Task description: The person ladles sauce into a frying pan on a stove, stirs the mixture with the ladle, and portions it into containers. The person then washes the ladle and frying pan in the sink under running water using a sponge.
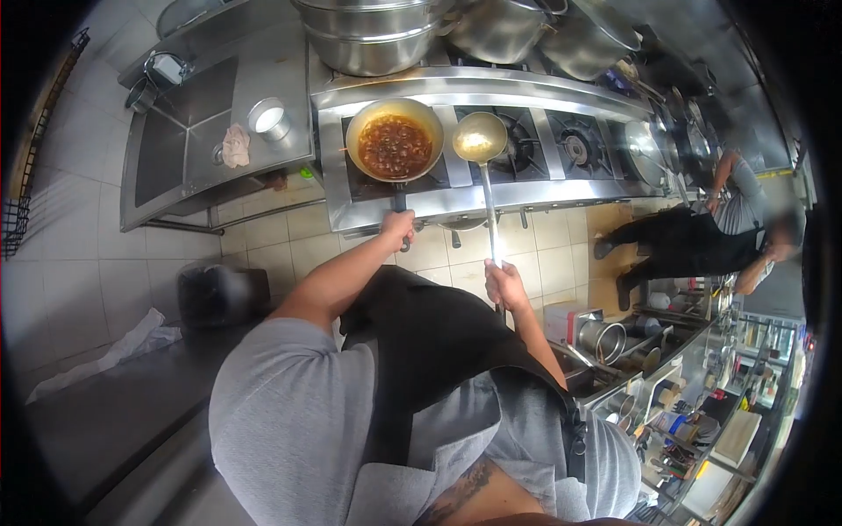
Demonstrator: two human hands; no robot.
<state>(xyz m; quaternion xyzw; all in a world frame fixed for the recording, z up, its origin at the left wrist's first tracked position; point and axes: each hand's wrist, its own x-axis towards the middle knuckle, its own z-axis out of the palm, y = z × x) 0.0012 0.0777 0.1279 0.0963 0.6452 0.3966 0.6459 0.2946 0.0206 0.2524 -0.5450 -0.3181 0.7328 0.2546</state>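
Note:
My left hand (398,228) is wrapped round the dark handle of a pan (395,140), which sits over a stove burner. Dark reddish-brown sauce bubbles in the pan. In my right hand (506,285) is the long metal handle of a ladle (480,138). The ladle's round bowl is held above the stove, just right of the pan and apart from it. Whether the shiny bowl holds any liquid, I cannot tell.
Large metal pots (368,39) stand behind the stove (561,188). On the steel counter (193,171) at left are a metal container (270,119) and a crumpled cloth (236,145). Another person (702,228) stands at right, near shelves of utensils. A dark bin (224,294) is at lower left.

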